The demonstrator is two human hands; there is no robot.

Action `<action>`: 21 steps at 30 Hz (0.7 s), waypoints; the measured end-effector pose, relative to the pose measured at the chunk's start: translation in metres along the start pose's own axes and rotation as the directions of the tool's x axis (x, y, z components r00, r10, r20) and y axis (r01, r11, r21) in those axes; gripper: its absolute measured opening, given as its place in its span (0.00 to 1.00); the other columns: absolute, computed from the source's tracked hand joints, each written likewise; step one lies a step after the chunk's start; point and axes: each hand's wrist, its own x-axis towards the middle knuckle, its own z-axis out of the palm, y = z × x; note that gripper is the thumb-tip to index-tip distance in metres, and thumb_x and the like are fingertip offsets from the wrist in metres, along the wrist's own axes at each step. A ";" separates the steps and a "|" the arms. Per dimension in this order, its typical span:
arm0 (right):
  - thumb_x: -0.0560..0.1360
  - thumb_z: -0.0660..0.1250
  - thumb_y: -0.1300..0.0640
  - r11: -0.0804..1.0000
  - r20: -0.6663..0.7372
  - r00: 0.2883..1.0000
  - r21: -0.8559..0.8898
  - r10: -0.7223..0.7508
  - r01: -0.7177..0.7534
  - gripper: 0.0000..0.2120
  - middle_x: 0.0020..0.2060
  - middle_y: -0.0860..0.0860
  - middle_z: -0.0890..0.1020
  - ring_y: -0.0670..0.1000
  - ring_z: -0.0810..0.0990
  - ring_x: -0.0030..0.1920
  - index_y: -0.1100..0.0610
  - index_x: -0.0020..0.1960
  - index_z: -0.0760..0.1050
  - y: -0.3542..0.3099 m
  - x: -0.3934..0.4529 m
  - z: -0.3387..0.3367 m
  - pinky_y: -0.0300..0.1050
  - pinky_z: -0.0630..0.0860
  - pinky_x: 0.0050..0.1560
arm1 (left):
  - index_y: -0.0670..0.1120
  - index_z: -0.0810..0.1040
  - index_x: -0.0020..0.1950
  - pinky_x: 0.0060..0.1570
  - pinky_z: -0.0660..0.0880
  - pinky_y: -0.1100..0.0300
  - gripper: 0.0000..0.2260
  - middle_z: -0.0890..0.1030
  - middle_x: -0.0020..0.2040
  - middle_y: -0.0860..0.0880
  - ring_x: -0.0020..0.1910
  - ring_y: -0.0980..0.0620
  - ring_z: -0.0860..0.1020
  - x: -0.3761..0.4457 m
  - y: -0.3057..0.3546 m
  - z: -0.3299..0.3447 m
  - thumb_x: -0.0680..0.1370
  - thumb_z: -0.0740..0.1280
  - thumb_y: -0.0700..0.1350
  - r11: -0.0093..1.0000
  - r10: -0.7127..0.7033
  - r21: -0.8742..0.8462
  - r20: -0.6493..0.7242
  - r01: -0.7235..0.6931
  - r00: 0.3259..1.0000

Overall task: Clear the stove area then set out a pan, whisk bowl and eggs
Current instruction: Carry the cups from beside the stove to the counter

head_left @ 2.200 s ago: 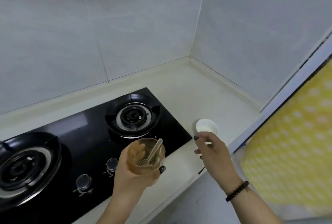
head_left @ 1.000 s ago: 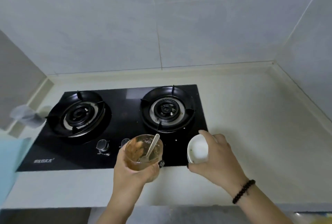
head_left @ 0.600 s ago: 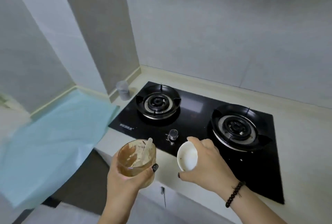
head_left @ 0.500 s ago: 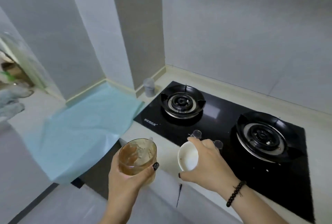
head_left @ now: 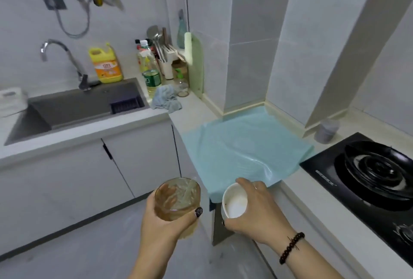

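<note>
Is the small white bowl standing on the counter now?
No, the right hand holds the small white bowl tilted in the air, in front of the counter.

L-shaped pale bench [head_left: 192, 111] wrapping the corner, white cabinets underneath. Upper left of the frame there's a dark sink [head_left: 73, 108] sunk into it, with a chrome tap [head_left: 64, 59] behind and a yellow detergent jug [head_left: 106, 64] by the wall. In the corner sits a cluster of bottles [head_left: 149, 70] and a utensil holder [head_left: 166, 64] (too blurry to sort out properly), plus a crumpled blue-grey cloth [head_left: 166, 100]. Centre right, a light blue plastic sheet [head_left: 243, 146] drapes over the bench edge. Far right is a black gas hob [head_left: 366, 178], with a small grey cup [head_left: 326, 131] just behind its corner.
</note>
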 end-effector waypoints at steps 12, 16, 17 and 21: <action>0.60 0.75 0.42 0.935 0.245 0.905 0.019 -0.347 0.354 0.41 0.65 0.43 0.61 0.48 0.67 0.62 0.42 0.69 0.60 -0.180 0.133 0.104 0.38 0.71 0.54 | 0.54 0.76 0.56 0.46 0.76 0.60 0.39 0.84 0.48 0.57 0.45 0.64 0.81 0.085 0.002 -0.151 0.45 0.80 0.47 0.992 -0.035 -0.125 -0.415 -0.020 0.909; 0.59 0.75 0.42 0.898 0.332 0.843 0.032 -0.424 0.439 0.41 0.63 0.43 0.61 0.48 0.69 0.62 0.42 0.68 0.60 -0.228 0.192 0.128 0.40 0.73 0.57 | 0.54 0.75 0.54 0.43 0.75 0.61 0.37 0.84 0.45 0.61 0.42 0.64 0.82 0.136 0.007 -0.174 0.46 0.79 0.45 0.988 -0.040 -0.148 -0.493 -0.038 0.869; 0.59 0.75 0.42 0.890 0.356 0.825 0.043 -0.438 0.454 0.41 0.62 0.43 0.61 0.48 0.69 0.62 0.42 0.68 0.60 -0.239 0.205 0.131 0.41 0.74 0.58 | 0.54 0.75 0.54 0.43 0.75 0.61 0.38 0.84 0.45 0.61 0.42 0.64 0.82 0.147 0.010 -0.179 0.45 0.79 0.45 0.988 -0.047 -0.152 -0.520 -0.039 0.853; 0.60 0.74 0.42 0.828 0.441 0.731 0.055 -0.521 0.558 0.41 0.63 0.43 0.62 0.49 0.67 0.63 0.42 0.69 0.59 -0.296 0.267 0.150 0.41 0.72 0.59 | 0.53 0.76 0.54 0.43 0.77 0.61 0.37 0.84 0.47 0.56 0.43 0.62 0.82 0.197 0.021 -0.209 0.46 0.79 0.44 0.987 -0.045 -0.147 -0.636 -0.064 0.770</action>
